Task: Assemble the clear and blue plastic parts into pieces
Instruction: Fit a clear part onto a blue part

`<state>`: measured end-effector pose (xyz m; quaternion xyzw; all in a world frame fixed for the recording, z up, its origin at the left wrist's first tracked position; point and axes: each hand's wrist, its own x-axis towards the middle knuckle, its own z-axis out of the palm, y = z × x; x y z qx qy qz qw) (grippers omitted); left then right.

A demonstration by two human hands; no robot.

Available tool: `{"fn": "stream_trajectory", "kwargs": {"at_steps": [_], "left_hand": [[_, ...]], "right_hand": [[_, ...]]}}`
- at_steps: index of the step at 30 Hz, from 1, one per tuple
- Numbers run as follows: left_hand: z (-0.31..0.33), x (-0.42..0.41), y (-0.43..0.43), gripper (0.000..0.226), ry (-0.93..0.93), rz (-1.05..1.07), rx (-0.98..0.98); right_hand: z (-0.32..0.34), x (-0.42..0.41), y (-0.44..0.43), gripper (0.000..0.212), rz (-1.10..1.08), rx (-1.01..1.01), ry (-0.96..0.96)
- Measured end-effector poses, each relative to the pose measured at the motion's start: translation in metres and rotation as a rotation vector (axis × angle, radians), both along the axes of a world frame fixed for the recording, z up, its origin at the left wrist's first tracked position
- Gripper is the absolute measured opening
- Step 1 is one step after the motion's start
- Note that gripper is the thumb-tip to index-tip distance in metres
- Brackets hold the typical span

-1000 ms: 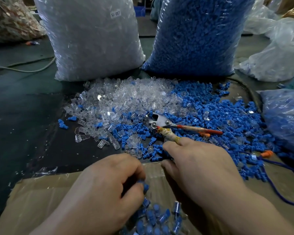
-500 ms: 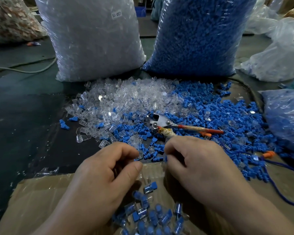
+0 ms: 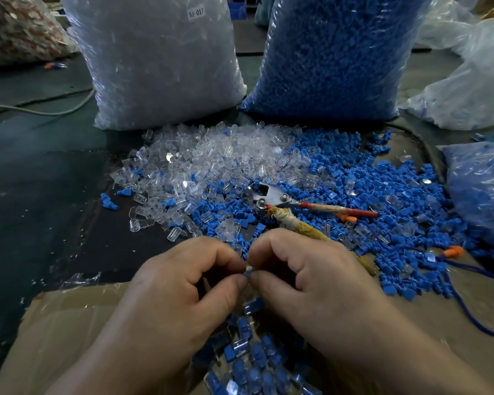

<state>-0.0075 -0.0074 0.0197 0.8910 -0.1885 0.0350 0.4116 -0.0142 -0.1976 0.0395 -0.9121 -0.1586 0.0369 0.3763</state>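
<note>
Drawn together since a moment ago, the left hand [image 3: 183,292] and right hand [image 3: 311,280] both pinch one small clear-and-blue plastic piece [image 3: 248,271] just above the brown cardboard box [image 3: 69,323].

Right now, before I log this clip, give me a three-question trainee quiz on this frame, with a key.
1. True or false: the left hand and right hand pinch one small part between their fingertips.
2. The labelled sack holds: A clear parts; B blue parts; C metal screws.
3. Which tool lies on the loose parts beyond the hands?
Key: 1 true; 2 A; 3 the pliers.
</note>
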Motion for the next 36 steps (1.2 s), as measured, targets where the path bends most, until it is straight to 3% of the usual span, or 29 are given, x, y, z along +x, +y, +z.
{"fn": "stream_trajectory", "kwargs": {"at_steps": [5,10,13,19,24,28,32,36], "left_hand": [[0.001,0.003,0.008,0.007,0.050,-0.004,0.122],[0.002,0.003,0.008,0.024,0.070,-0.095,0.278],[0.004,0.000,0.008,0.026,0.067,-0.188,0.327],[0.008,-0.001,0.007,0.021,0.081,-0.286,0.339],[0.001,0.000,0.006,0.019,0.016,-0.049,0.273],[-0.011,0.013,0.006,0.035,-0.069,0.230,0.282],[-0.014,0.017,-0.003,0.055,-0.065,0.205,0.490],[-0.014,0.017,-0.006,0.042,-0.083,0.164,0.536]], "right_hand": [[0.005,0.003,-0.003,0.006,0.084,-0.204,-0.049],[0.004,0.001,0.007,0.020,0.211,-0.456,0.003],[0.008,-0.003,0.007,0.003,0.264,-0.481,0.019],[0.012,-0.006,0.002,0.013,0.353,-0.525,0.085],[0.013,0.001,-0.003,0.018,0.300,-0.459,0.173],[0.002,0.009,-0.005,0.014,0.089,-0.456,-0.036],[-0.012,0.020,0.002,0.029,-0.023,-0.592,-0.162],[-0.015,0.026,0.009,0.024,-0.018,-0.647,-0.186]]}}
